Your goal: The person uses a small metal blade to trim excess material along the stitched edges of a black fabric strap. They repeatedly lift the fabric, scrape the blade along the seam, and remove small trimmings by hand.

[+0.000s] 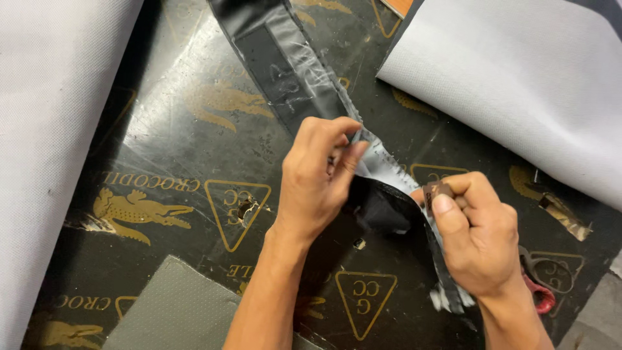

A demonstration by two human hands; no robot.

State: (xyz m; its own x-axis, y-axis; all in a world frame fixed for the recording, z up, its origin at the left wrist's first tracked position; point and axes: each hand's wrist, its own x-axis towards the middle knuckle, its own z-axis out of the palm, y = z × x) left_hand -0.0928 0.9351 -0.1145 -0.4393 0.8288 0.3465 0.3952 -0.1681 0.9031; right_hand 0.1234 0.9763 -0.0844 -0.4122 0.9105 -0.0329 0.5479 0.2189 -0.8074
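Observation:
A long black strip of material (285,65) with a shiny, chalk-marked surface and a grey underside runs from the top centre down to the middle. My left hand (317,175) pinches the strip's edge between thumb and fingers. My right hand (476,233) grips a small brown tool (435,193) in its fingertips, held against the folded part of the strip. Between the hands the strip bends, showing grey backing (389,165) and a dark fold (382,207).
A black printed mat (175,162) with gold reptile and triangle motifs covers the work surface. Grey-white fabric sheets lie at left (45,129) and upper right (525,78). A grey textured piece (175,311) sits at bottom. Red-handled scissors (538,291) lie under my right wrist.

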